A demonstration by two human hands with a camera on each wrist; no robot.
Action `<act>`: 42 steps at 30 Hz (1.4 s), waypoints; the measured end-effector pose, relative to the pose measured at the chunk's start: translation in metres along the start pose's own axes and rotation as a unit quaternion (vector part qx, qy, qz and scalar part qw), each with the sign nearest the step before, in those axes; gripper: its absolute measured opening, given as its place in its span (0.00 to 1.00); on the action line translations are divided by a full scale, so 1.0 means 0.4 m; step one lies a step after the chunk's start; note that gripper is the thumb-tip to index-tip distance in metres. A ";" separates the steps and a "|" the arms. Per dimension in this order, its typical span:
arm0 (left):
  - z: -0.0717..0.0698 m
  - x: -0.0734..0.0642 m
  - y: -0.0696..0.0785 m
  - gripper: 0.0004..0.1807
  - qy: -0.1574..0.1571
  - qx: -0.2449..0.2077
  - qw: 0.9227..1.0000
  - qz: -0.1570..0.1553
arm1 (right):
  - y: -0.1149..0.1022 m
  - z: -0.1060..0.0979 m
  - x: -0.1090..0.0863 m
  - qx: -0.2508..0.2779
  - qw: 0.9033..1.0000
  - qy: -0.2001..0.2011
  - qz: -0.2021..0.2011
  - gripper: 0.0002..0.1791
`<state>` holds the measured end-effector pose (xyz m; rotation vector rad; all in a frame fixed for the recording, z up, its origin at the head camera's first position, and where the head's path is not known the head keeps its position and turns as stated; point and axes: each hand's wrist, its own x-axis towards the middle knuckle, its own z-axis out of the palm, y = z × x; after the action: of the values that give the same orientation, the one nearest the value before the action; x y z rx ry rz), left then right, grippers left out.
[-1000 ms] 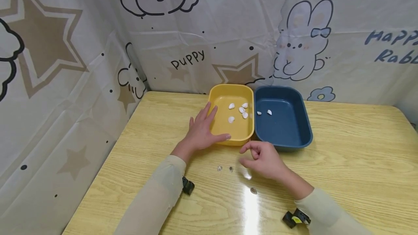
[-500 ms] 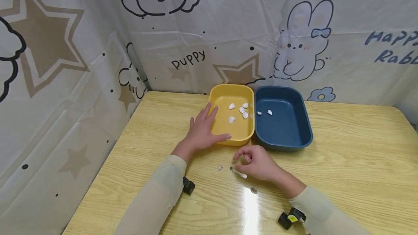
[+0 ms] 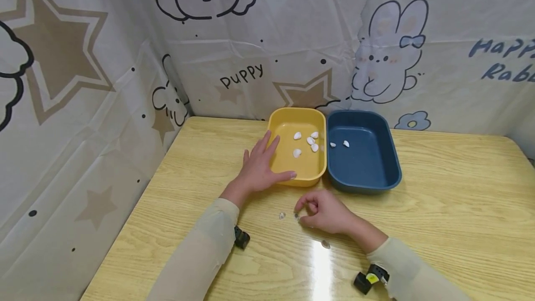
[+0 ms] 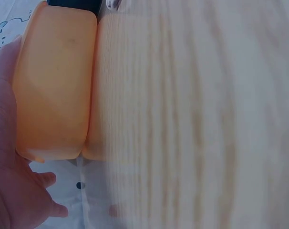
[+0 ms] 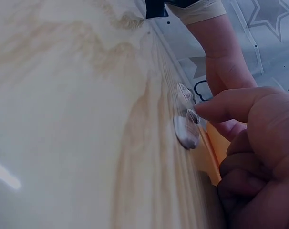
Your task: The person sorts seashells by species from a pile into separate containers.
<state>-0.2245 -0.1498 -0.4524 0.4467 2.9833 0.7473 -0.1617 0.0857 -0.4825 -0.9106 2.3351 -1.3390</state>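
Note:
My left hand (image 3: 257,168) rests on the yellow bin (image 3: 303,179), fingers spread over its left rim and thumb on its front rim. In the left wrist view the hand lies along the bin's wall (image 4: 56,86). Several white seashells (image 3: 297,153) lie inside. My right hand (image 3: 328,212) is low over the table, its parted thumb and index finger on either side of a small dark seashell (image 3: 296,216). In the right wrist view a brown-white seashell (image 5: 186,132) lies close by; in the head view the hand mostly hides it. Another seashell (image 3: 282,216) lies left.
The dark blue bin (image 3: 365,185) stands against the yellow bin's right side, with two small white seashells (image 3: 346,144) inside. A brown seashell (image 3: 325,244) lies nearer the front of the wooden table (image 3: 451,189). A printed cloth (image 3: 251,27) hangs behind.
My right hand has moved left and slightly toward me, from beside the bins' front to the small dark seashell. The white seashell below it is now mostly hidden. My left hand has stayed still.

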 end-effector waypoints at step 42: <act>0.002 0.003 0.000 0.64 0.006 0.000 1.000 -0.002 | 0.003 -0.001 -0.004 -0.036 0.999 -0.015 -0.005 0.06</act>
<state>-0.2254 -0.1490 -0.4530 0.4388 2.9940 0.7532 -0.1611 0.0876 -0.4832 -0.9579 2.3726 -1.2434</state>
